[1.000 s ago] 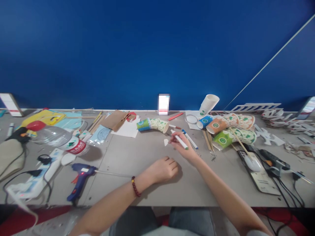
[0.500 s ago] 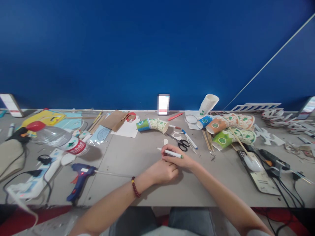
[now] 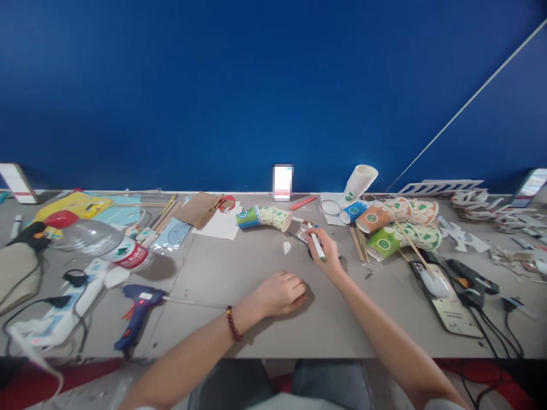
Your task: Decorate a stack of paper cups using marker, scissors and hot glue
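My right hand is closed around a white marker with a green end, over the scissors and pens, which it partly covers. My left hand rests on the table with its fingers curled; whether anything is inside them is hidden. A small white paper piece lies between the two hands. Beyond it, a green and white chain of paper cups lies on its side. The red marker is farther back.
A blue glue gun, a plastic bottle and a power strip lie at the left. More paper cups, sticks, a phone and a black glue gun are at the right.
My right hand has moved forward and right, away from my left hand, carrying the marker over the scissors. The marker has turned more upright in view. My left hand has barely moved.
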Demonstrator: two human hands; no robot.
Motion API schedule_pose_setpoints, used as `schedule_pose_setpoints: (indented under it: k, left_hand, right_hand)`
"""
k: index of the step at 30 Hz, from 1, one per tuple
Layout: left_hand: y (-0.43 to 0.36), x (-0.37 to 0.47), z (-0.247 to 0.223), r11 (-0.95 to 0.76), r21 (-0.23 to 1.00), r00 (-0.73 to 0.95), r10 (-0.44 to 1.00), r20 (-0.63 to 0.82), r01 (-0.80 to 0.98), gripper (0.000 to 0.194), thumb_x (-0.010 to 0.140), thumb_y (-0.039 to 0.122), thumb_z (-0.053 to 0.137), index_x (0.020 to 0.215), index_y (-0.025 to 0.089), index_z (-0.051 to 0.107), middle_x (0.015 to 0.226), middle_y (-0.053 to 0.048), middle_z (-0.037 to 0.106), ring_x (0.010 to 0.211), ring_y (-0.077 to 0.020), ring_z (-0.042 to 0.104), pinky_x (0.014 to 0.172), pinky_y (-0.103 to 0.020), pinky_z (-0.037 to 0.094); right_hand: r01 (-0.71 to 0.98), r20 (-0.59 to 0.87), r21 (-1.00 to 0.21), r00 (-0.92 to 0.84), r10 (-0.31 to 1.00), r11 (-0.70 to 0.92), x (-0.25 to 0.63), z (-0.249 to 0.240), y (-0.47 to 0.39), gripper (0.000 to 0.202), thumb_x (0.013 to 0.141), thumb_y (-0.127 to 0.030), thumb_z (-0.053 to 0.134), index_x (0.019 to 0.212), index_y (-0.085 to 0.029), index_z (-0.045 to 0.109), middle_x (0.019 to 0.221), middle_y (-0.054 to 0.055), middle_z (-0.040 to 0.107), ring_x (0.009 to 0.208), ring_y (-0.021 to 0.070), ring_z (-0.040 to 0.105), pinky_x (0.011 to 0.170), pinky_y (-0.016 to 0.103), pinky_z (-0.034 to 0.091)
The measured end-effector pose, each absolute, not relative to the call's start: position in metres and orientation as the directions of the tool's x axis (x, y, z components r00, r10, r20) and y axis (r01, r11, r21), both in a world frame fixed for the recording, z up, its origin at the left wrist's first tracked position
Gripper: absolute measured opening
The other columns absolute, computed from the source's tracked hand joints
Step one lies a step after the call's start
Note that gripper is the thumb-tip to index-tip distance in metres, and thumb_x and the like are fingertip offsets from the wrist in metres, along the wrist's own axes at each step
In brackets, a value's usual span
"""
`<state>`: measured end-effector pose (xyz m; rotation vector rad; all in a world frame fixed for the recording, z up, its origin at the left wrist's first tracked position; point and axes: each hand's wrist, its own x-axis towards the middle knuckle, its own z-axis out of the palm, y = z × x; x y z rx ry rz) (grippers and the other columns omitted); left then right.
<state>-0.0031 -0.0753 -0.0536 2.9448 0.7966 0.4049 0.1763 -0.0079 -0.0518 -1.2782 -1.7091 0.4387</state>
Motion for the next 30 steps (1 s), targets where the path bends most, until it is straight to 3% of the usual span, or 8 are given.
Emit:
schedule_pose_setpoints:
  k: [3,8,14,20,24,28,30]
  left_hand:
    - [-0.076,-0.005,-0.05,-0.802,0.165,0.775,0.598,0.206,0.575,0.022,0.094,0.031,0.04,0.085,0.018,0.055,0.08,-0.003,0.06,0.076,-0.0161,0.058,0.06,-0.028,0.038]
    - [-0.074,-0.008,-0.043,-0.665,0.196,0.647,0.747,0.151,0.721,0.015,0.09,0.021,0.042,0.084,0.018,0.055,0.08,-0.004,0.059,0.075,-0.0164,0.058,0.062,-0.028,0.041]
    - [-0.068,-0.014,-0.036,-0.462,0.215,0.464,0.885,0.043,0.86,0.014,0.086,0.018,0.044,0.083,0.018,0.058,0.079,-0.006,0.065,0.076,-0.0193,0.061,0.068,-0.03,0.044]
    - [-0.064,-0.015,-0.043,-0.388,0.178,0.396,0.918,-0.006,0.904,0.028,0.092,0.025,0.038,0.109,0.017,0.058,0.078,-0.008,0.069,0.068,-0.0217,0.065,0.061,-0.031,0.045]
    - [-0.063,-0.014,-0.044,-0.379,0.151,0.386,0.922,-0.022,0.913,0.034,0.092,0.025,0.039,0.122,0.017,0.054,0.08,-0.01,0.07,0.07,-0.0231,0.067,0.061,-0.031,0.046]
    - [-0.061,-0.014,-0.043,-0.359,0.141,0.368,0.929,-0.041,0.923,0.035,0.09,0.024,0.041,0.123,0.017,0.052,0.08,-0.01,0.07,0.07,-0.0238,0.067,0.06,-0.031,0.047]
    - [-0.06,-0.013,-0.044,-0.355,0.145,0.364,0.93,-0.046,0.924,0.032,0.09,0.024,0.041,0.118,0.017,0.054,0.08,-0.01,0.069,0.07,-0.0236,0.067,0.06,-0.031,0.047]
  right_hand:
    - [0.622,0.494,-0.699,0.065,0.867,0.352,0.187,-0.05,-0.002,0.018,0.088,-0.031,0.045,0.09,-0.021,0.059,0.078,0.004,0.066,0.072,0.0208,0.06,0.073,0.034,0.046]
    - [0.669,0.57,-0.645,0.102,0.815,0.368,0.195,-0.049,0.002,0.018,0.084,-0.025,0.045,0.097,-0.021,0.056,0.092,0.009,0.065,0.086,0.0251,0.057,0.081,0.039,0.043]
    - [0.523,0.397,-0.816,0.195,0.897,0.248,0.195,-0.051,-0.001,0.019,0.088,-0.034,0.044,0.095,-0.022,0.056,0.081,0.004,0.061,0.069,0.02,0.056,0.069,0.034,0.045]
    - [0.478,0.493,-0.794,0.146,0.857,0.375,0.189,-0.051,-0.001,0.022,0.088,-0.033,0.046,0.101,-0.021,0.059,0.093,0.008,0.063,0.086,0.0232,0.059,0.082,0.037,0.045]
    - [0.334,0.364,-0.886,0.071,0.929,0.322,0.175,-0.049,-0.009,0.033,0.09,-0.041,0.044,0.111,-0.022,0.061,0.101,0.009,0.064,0.084,0.0217,0.06,0.079,0.036,0.047]
    - [0.131,0.05,-0.99,-0.073,0.996,0.059,0.156,-0.056,-0.02,0.045,0.088,-0.052,0.043,0.113,-0.019,0.061,0.082,0.005,0.062,0.062,0.0161,0.056,0.058,0.03,0.047]
    - [0.086,0.013,-0.996,-0.111,0.994,0.023,0.149,-0.06,-0.022,0.044,0.086,-0.052,0.046,0.109,-0.018,0.062,0.08,0.004,0.062,0.065,0.0166,0.058,0.062,0.031,0.049]
